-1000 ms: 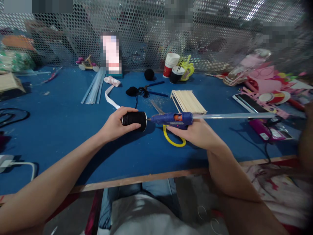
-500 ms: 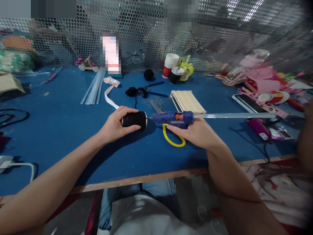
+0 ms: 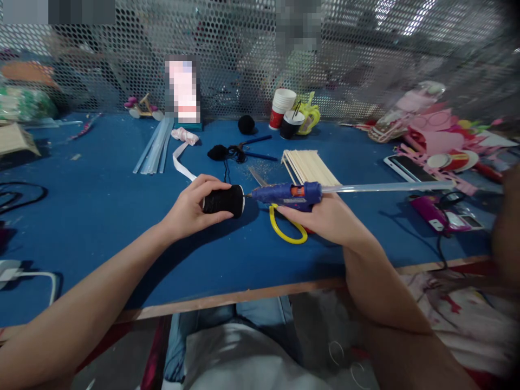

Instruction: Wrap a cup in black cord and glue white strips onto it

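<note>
My left hand is wrapped round a black cylinder lying on its side, its white rim facing right. My right hand grips a blue hot-glue gun with an orange trigger; its nozzle points left and touches the cylinder's rim. A long clear glue stick juts out of the gun's back toward the right. Yellow-handled scissors lie on the blue table just under the gun.
A bundle of wooden sticks lies behind the gun. Clear glue sticks, a white ribbon, black pompoms and paper cups sit farther back by the mesh wall. A phone, pink crafts and cables crowd the right.
The glue gun and its stick have tilted slightly, the tail rising a little; both hands stay in place with the nozzle at the cylinder's rim.
</note>
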`<state>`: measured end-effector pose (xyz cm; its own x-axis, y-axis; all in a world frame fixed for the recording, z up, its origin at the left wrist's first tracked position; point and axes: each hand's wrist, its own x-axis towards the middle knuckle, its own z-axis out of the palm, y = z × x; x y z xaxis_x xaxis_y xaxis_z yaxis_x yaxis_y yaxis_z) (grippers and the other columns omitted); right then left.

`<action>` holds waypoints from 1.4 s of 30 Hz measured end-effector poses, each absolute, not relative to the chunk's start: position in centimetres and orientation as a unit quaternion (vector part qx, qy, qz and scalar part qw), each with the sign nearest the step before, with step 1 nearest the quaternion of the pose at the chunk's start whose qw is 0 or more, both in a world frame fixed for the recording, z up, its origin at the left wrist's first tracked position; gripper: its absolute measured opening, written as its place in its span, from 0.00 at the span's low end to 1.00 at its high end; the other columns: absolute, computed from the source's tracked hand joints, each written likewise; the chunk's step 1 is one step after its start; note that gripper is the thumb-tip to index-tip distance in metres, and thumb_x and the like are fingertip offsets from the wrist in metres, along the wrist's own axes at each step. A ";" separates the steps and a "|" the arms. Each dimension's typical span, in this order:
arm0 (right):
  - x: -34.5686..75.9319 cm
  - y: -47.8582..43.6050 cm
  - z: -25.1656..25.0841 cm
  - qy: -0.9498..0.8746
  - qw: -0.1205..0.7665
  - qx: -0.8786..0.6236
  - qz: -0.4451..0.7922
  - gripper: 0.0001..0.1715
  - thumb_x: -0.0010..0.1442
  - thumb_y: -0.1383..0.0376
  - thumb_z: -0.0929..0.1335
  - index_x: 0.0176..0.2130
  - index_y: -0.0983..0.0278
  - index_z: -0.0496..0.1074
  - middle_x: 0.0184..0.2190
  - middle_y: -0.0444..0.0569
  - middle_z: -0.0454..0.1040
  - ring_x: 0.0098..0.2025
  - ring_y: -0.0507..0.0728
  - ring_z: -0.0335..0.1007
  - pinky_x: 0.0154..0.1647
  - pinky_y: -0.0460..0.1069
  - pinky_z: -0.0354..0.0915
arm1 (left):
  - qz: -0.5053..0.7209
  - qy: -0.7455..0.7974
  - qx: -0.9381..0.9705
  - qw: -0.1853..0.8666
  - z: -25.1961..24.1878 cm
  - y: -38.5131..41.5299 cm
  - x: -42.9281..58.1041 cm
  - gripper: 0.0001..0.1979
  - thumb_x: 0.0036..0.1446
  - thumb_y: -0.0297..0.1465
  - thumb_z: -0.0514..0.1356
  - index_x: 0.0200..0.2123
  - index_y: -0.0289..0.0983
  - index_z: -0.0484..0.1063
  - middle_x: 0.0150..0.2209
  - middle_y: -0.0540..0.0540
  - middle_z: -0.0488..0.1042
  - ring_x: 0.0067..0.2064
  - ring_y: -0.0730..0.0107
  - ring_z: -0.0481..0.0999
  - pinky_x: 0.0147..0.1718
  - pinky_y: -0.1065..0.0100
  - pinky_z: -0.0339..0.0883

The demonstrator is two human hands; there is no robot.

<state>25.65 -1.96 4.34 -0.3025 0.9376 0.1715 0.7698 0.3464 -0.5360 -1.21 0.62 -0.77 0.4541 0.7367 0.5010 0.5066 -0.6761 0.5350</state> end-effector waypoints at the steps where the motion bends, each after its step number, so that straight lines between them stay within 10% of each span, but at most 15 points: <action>1: 25.6 -2.0 4.3 -0.784 0.233 -0.547 0.179 0.14 0.54 0.58 0.68 0.37 0.64 0.76 0.33 0.47 0.78 0.36 0.59 0.74 0.36 0.51 0.68 | 0.366 0.370 0.840 0.153 -0.7 0.6 -1.2 0.23 0.48 0.38 0.65 0.48 0.38 0.67 0.46 0.41 0.68 0.48 0.63 0.70 0.48 0.60 0.65; 42: 25.8 -1.9 4.2 -0.790 0.253 -0.533 0.170 0.13 0.54 0.57 0.69 0.34 0.64 0.75 0.31 0.46 0.78 0.34 0.58 0.73 0.36 0.50 0.68 | 0.377 0.361 0.838 0.156 -0.6 0.5 -1.2 0.23 0.49 0.38 0.64 0.48 0.40 0.68 0.48 0.41 0.66 0.49 0.61 0.69 0.49 0.58 0.65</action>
